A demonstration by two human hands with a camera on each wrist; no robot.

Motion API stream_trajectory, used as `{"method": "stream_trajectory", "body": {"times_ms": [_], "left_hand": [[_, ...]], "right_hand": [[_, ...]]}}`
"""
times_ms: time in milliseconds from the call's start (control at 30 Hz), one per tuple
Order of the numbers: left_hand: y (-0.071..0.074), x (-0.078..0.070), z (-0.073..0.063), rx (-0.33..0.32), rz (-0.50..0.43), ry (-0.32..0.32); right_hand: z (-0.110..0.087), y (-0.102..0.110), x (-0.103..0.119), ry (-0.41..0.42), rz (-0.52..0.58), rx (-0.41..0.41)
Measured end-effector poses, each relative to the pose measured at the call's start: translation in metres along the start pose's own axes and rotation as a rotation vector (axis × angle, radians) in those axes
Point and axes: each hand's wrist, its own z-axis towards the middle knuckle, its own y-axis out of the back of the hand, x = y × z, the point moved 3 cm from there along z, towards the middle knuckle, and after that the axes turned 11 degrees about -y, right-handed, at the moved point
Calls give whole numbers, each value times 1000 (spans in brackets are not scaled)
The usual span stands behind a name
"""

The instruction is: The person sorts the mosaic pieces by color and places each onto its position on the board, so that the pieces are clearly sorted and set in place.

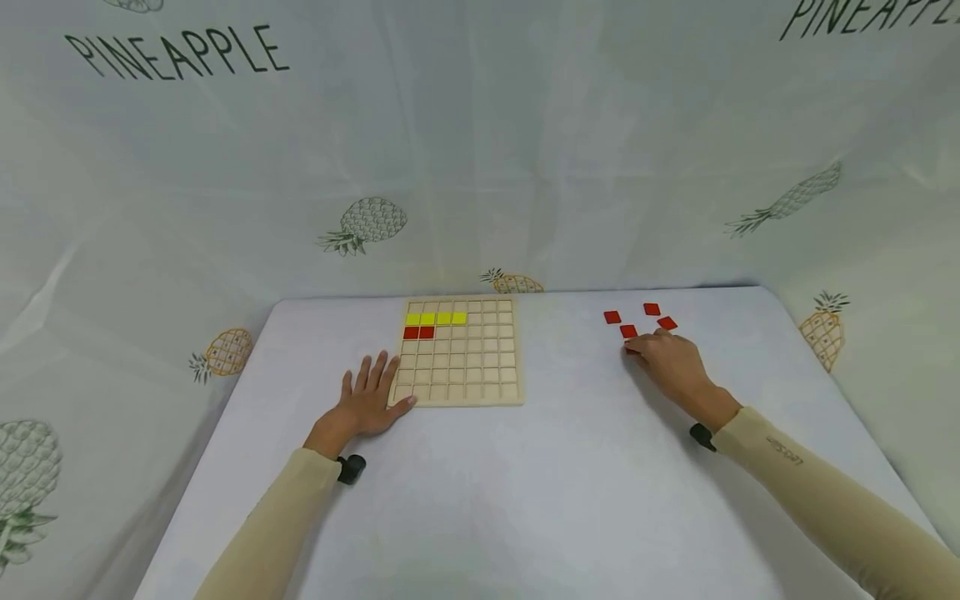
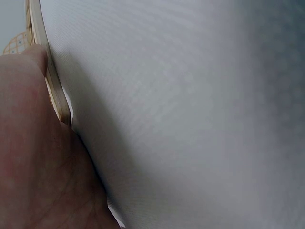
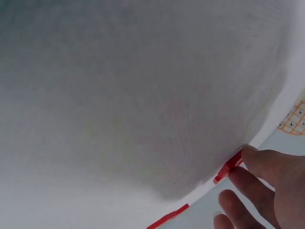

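A pale wooden grid board (image 1: 465,392) lies on the white table, with yellow square tiles (image 1: 427,319) along an upper row and two red square tiles (image 1: 418,333) below them. My left hand (image 1: 367,406) rests flat with spread fingers at the board's lower left corner, thumb along its near edge. In the left wrist view the board's side edge (image 2: 56,98) meets that hand. On the right, my right hand (image 1: 670,360) pinches a red square tile (image 3: 229,165) between thumb and index finger, close to the tabletop. In the head view the fingers mostly hide this tile.
Several loose red tiles (image 1: 612,317) lie just beyond my right hand near the table's back edge. The white tabletop (image 1: 480,483) ends against a pale curtain (image 1: 480,150) printed with pineapples. A black wrist device (image 1: 350,469) is on my left wrist.
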Motion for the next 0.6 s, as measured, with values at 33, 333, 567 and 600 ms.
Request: {"method": "stream_trajectory", "body": {"times_ms": [33,333,567,600], "left_hand": [[-1,1,1,-3,4,-1],[-7,7,4,-26,5,-16],[-6,6,4,-14,5,-3],[-6,6,4,-16,2,-4]], "right_hand": [[0,0,0,-6,-5,6],[2,2,-3,10,-29,14],[2,2,-2,4,-30,50],[2,2,-2,8,-37,53]]}}
